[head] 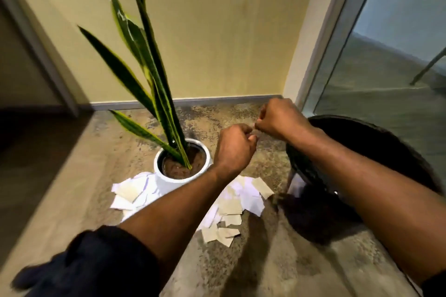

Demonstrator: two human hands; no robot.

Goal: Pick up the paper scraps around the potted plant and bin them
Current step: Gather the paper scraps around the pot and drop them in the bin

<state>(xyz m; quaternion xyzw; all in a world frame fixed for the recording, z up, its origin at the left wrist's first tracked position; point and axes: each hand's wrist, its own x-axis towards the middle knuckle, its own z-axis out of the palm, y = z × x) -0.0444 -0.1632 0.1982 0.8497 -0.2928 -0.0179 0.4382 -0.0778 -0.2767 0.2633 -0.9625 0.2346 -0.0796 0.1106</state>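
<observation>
Scraps: paper scraps [231, 202] lie on floor, touching potted plant [182, 167], both sides.
Hands: left hand [235, 146] and right hand [277, 117] fisted above pot; contents unclear.
Advice: gather stacks, then drop into bin [362, 152] right of pot.

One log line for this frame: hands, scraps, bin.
left hand: fisted, raised | right hand: fisted, raised | scraps: on floor by pot | bin: right of pot

I face a plain yellow-beige wall [217, 31] above mottled brown stone floor [241, 260], a tall glass pane [386, 55] at my right.
</observation>
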